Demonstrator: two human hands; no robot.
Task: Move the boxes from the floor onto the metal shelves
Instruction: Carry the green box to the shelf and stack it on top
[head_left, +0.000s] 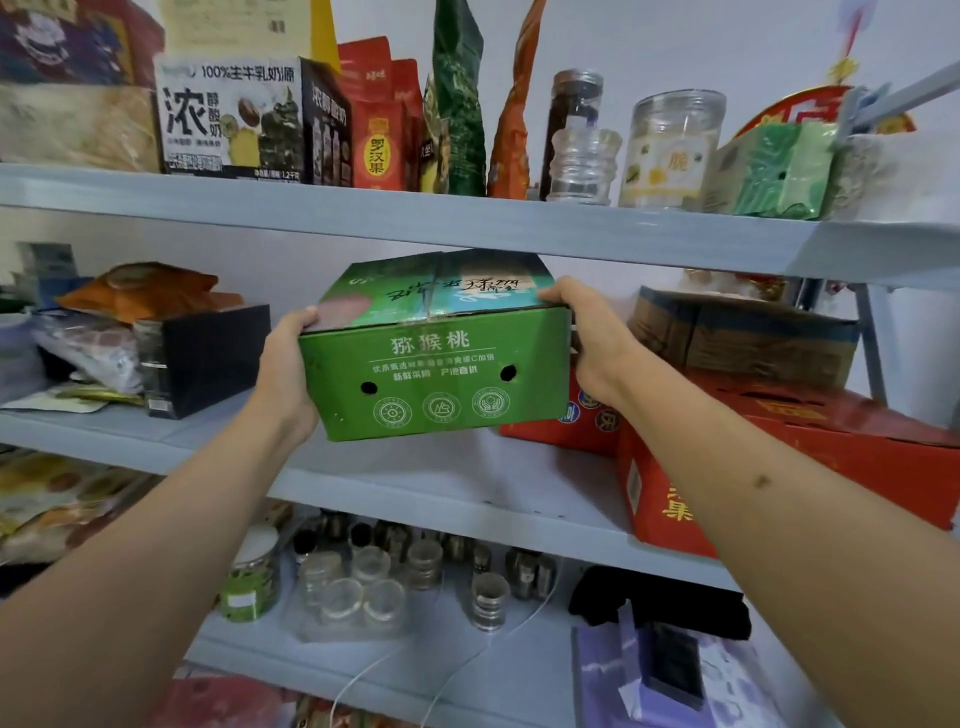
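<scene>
A green cardboard box (436, 364) with white Chinese print and two round holes hangs in the air just above the middle metal shelf (426, 493). My left hand (285, 364) grips its left end, thumb on the top edge. My right hand (592, 338) grips its right end the same way. The box is tilted slightly, and its bottom edge sits a little above the bare shelf surface. Its far side is hidden.
A black box (208, 358) and bags stand left of the gap. Red boxes (779, 457) and a brown carton (743, 338) fill the right. The top shelf (467, 223) carries cartons, pouches and jars. Several glass jars (363, 587) crowd the lower shelf.
</scene>
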